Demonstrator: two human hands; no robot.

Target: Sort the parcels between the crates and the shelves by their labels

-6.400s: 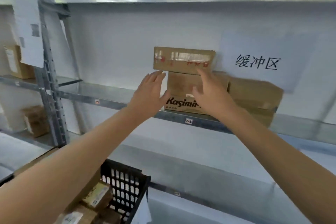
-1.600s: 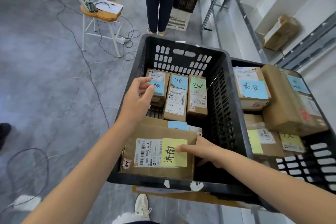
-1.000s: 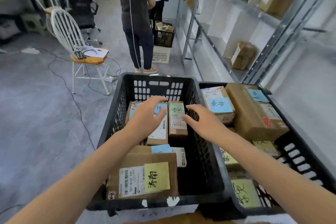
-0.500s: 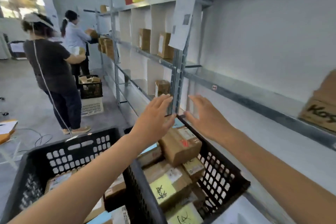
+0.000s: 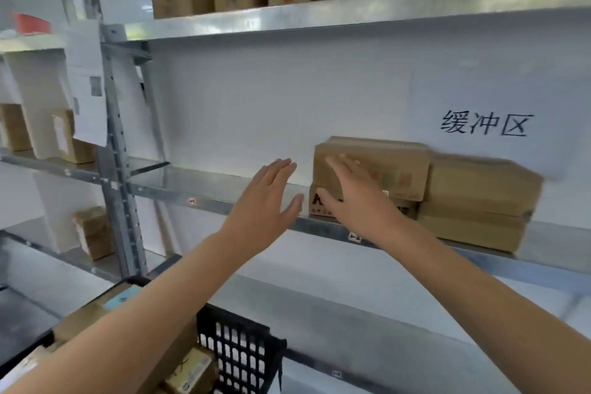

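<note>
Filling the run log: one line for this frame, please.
left hand: open, empty, raised at shelf | right hand: open, before stacked parcels, contact unclear | black crate: lower left, boxes inside

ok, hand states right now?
Left hand: open, empty.
Right hand: open, empty, fingers straight in front of the top box; contact unclear.

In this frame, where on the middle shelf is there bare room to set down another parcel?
The bare stretch of the middle shelf between the grey upright and the stacked cartons, behind the left hand. Crowded: the top shelf, lined with boxes, and the black crate.
</note>
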